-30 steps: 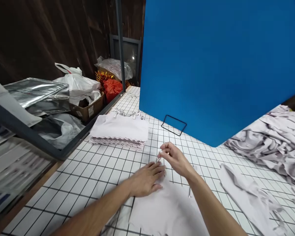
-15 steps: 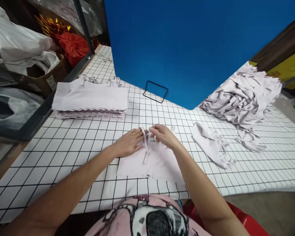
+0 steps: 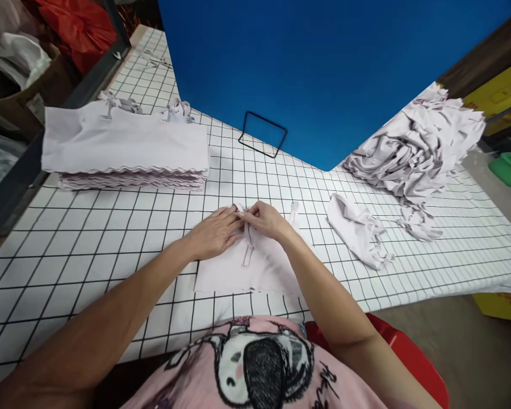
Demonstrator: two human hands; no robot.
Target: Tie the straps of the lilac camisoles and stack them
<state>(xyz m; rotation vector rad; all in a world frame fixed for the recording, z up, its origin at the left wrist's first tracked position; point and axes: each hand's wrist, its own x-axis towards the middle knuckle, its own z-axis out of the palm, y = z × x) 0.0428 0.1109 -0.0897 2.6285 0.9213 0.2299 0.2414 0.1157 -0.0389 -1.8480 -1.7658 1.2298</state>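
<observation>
The white cloth piece (image 3: 276, 270) lies flat on the checked tablecloth (image 3: 123, 244), close in front of the person; the left hand (image 3: 215, 233) rests on its upper left part, palm down and with the fingers stretched out; the right hand (image 3: 266, 220) is just beside it, with thumb and fingers narrow together at the thin strap (image 3: 247, 255); this spot is partly hidden, so I cannot tell surely if they pinch it; a neat stack (image 3: 128, 139) lies farther to the left; one crumpled piece (image 3: 353, 230) lies to the right, near a big loose heap (image 3: 421, 145).
</observation>
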